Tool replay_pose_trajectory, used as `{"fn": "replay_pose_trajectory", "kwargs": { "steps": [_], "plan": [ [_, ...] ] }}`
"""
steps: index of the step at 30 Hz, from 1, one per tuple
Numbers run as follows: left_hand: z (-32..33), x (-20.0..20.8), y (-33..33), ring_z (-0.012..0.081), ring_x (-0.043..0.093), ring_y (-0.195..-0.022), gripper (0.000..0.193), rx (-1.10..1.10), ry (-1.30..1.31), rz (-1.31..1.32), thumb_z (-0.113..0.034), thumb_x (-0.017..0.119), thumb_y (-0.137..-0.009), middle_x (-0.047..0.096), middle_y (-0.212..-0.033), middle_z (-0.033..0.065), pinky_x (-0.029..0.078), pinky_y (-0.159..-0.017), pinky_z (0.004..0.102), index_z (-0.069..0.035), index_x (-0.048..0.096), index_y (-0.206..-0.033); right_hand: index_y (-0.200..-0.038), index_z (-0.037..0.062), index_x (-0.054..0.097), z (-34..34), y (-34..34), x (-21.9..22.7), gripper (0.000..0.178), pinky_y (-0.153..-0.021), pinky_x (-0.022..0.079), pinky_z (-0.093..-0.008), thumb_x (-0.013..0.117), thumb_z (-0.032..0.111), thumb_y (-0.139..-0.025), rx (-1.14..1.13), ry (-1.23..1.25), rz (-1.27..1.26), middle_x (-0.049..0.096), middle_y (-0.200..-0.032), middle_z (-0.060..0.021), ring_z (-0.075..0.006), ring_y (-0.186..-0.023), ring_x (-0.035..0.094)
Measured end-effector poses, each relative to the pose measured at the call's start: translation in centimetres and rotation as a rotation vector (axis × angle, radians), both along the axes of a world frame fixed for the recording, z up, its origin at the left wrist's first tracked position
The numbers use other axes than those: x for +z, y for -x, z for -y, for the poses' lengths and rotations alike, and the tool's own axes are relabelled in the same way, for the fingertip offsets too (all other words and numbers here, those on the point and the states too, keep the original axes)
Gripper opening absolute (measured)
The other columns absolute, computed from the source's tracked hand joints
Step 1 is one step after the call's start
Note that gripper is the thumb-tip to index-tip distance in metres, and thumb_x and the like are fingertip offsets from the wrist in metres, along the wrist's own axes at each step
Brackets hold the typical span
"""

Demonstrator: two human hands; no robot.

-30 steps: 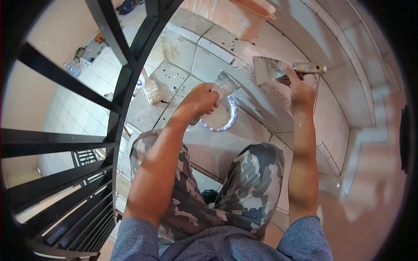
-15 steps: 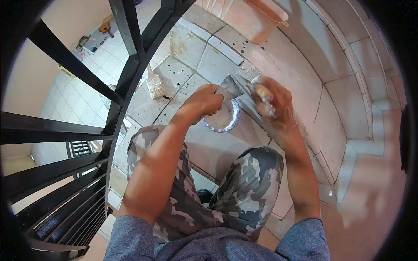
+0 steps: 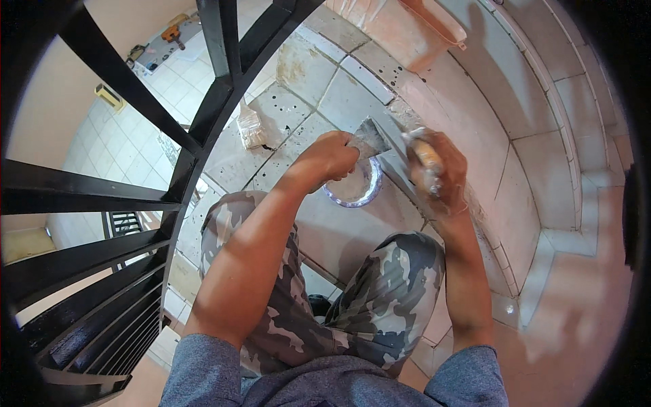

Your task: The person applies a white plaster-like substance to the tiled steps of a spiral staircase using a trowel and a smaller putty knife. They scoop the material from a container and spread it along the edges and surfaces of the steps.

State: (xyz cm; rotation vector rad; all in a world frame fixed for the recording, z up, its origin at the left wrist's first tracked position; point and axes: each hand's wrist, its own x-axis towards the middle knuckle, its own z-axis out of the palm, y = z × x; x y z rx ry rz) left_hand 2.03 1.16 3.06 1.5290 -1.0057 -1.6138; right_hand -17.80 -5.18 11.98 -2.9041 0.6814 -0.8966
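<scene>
My left hand (image 3: 331,160) is closed round a putty knife (image 3: 370,138), its wide blade smeared with grey paste and pointing to the right. Opposite it, my right hand (image 3: 447,173) grips a plastering trowel (image 3: 396,138) by its wooden handle; white paste coats the handle and fingers. The trowel's long blade is seen nearly edge-on, close to the putty knife's tip; I cannot tell whether they touch. Below both tools stands a round tub (image 3: 371,193) with a white-and-blue rim, pale inside and partly hidden by my left hand.
A paste-coated paintbrush (image 3: 251,129) lies on the tiles at left. An orange plastic container (image 3: 430,41) stands at the far side. Black metal railing (image 3: 178,173) runs along my left, above a lower floor with an orange power tool (image 3: 173,34). Tiled steps (image 3: 542,163) rise at right.
The view has shifted slightly, moving the scene rightward. My right hand has turned a little and drawn the trowel slightly nearer to me. Both hands keep their tools.
</scene>
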Motion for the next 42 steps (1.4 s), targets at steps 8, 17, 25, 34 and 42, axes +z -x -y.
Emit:
{"fn": "replay_pose_trajectory", "kwargs": {
  "steps": [8,17,25,34,42],
  "plan": [
    [0.2,-0.2,0.3,0.0184,0.057,-0.061,0.016,0.006,0.022,-0.048,-0.013,0.052,-0.082,0.060,-0.070,0.0094,0.047,-0.056,0.0339,0.002,0.059,-0.081,-0.093,0.0034,0.066,0.7,0.1,-0.5,0.022,-0.066,0.055,-0.0300,0.080,-0.001,-0.075,-0.120,-0.003,0.172,0.069,-0.091,-0.0103,-0.0235,-0.073,0.069],
    [0.2,-0.5,0.2,0.0179,0.057,-0.061,0.016,0.003,0.014,-0.043,-0.013,0.053,-0.082,0.060,-0.071,0.0096,0.047,-0.056,0.0328,0.002,0.059,-0.080,-0.093,0.0008,0.067,0.3,0.9,1.4,0.026,-0.070,0.054,-0.0275,0.083,0.017,-0.080,-0.590,-0.396,0.354,0.071,-0.083,-0.0076,-0.0127,-0.075,0.067],
    [0.2,-0.5,0.2,0.0173,0.056,-0.062,0.016,-0.016,0.013,-0.073,-0.013,0.053,-0.083,0.060,-0.072,0.0085,0.047,-0.057,0.0327,0.002,0.060,-0.082,-0.095,-0.0010,0.066,0.6,0.2,1.3,0.031,-0.071,0.053,-0.0276,0.083,0.021,-0.080,-0.549,-0.373,0.309,0.070,-0.082,-0.0077,-0.0132,-0.074,0.067],
    [0.4,-1.0,0.5,0.0176,0.054,-0.058,0.018,0.004,0.030,-0.043,-0.010,0.050,-0.080,0.061,-0.071,0.0113,0.042,-0.051,0.0341,0.004,0.059,-0.085,-0.096,-0.0008,0.066,1.2,1.1,1.2,0.035,-0.073,0.052,-0.0272,0.083,0.026,-0.081,-0.575,-0.467,0.390,0.070,-0.085,-0.0080,-0.0145,-0.074,0.065],
    [0.3,-0.6,0.5,0.0175,0.054,-0.056,0.018,0.010,0.025,-0.037,-0.010,0.050,-0.080,0.060,-0.068,0.0103,0.042,-0.052,0.0342,0.004,0.060,-0.082,-0.096,-0.0006,0.066,1.1,0.5,1.2,0.035,-0.074,0.052,-0.0282,0.083,0.026,-0.081,-0.593,-0.467,0.482,0.069,-0.086,-0.0071,-0.0144,-0.077,0.065]
  ]
}}
